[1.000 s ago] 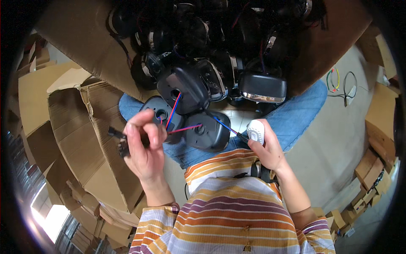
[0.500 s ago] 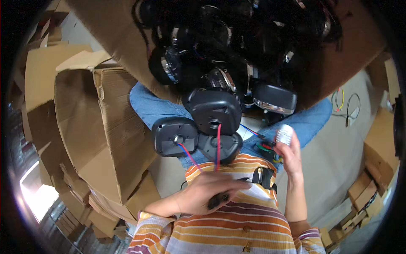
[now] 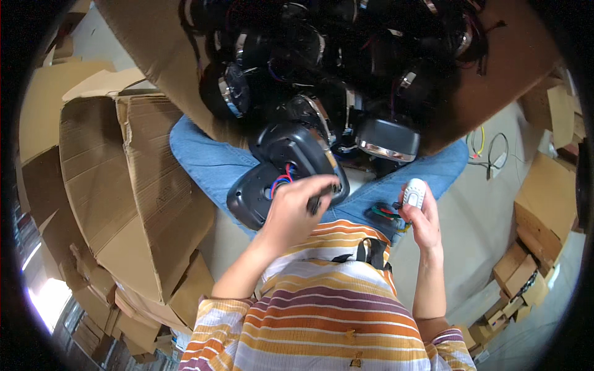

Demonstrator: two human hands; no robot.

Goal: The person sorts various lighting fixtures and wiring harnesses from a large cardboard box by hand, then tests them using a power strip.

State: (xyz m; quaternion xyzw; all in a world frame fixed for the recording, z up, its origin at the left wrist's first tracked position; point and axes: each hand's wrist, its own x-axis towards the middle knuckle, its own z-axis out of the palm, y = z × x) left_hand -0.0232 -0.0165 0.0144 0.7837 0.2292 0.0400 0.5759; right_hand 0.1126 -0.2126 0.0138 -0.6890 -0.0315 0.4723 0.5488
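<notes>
My left hand (image 3: pixel 291 210) is closed around small black wire connectors (image 3: pixel 318 201) in front of my shirt. Red and blue wires (image 3: pixel 281 179) run from that hand to black rounded housings. One black housing (image 3: pixel 247 196) leans over my lap, and another black housing (image 3: pixel 297 148) lies against it; the hand covers part of them. To the right, my right hand (image 3: pixel 426 227) grips a small white ribbed device (image 3: pixel 414 193), thumb on its lower part. Green, red and yellow wires (image 3: pixel 385 212) hang beside that hand.
A large cardboard box (image 3: pixel 504 80) ahead holds many black housings with chrome trim, one housing (image 3: pixel 388 139) near its front edge. An open carton (image 3: pixel 158 185) stands at the left. Cardboard pieces (image 3: pixel 544 198) and loose wires (image 3: pixel 495 151) lie on the right.
My left hand has risen from my waist toward the housings, and the taut red and blue wires now curve slack. The housings have tilted and shifted together. My right hand still holds the white device.
</notes>
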